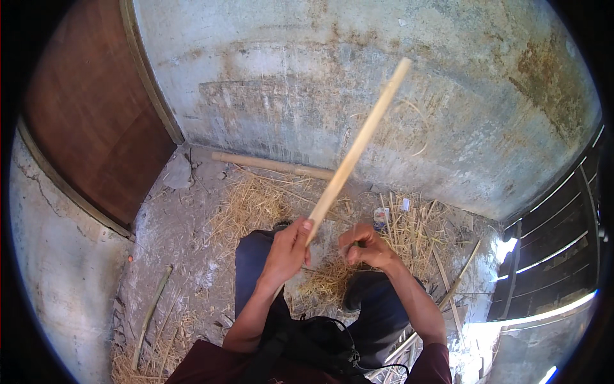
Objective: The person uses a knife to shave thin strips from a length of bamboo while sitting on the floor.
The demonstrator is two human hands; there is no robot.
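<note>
Stained, pale plaster wall (pixel 275 109) fills the field at 12 o'clock, with a brown door (pixel 89 115) at 10 o'clock and a dark slatted panel (pixel 550 237) between 3 and 4 o'clock. At the centre we see the pale wooden stick (pixel 358 144), raised off the dusty floor (pixel 192 224) and slanting from the left hand (pixel 286 251) toward 1 o'clock, its far end seen against the wall. The left hand is wrapped round the stick's lower end, thumb laid along it. At 3 o'clock from it, the right hand (pixel 371 248) is curled around a small greenish object (pixel 360 244), whose kind we cannot make out; this hand appears apart from the stick. Below the stick we note a straw heap (pixel 252 201) at 9 o'clock, a bamboo pole (pixel 256 162) along the wall's foot at 10 o'clock, and a greenish stem (pixel 152 313) at 8 o'clock. Dark trousers (pixel 384 307) flank the hands toward 6 o'clock.
</note>
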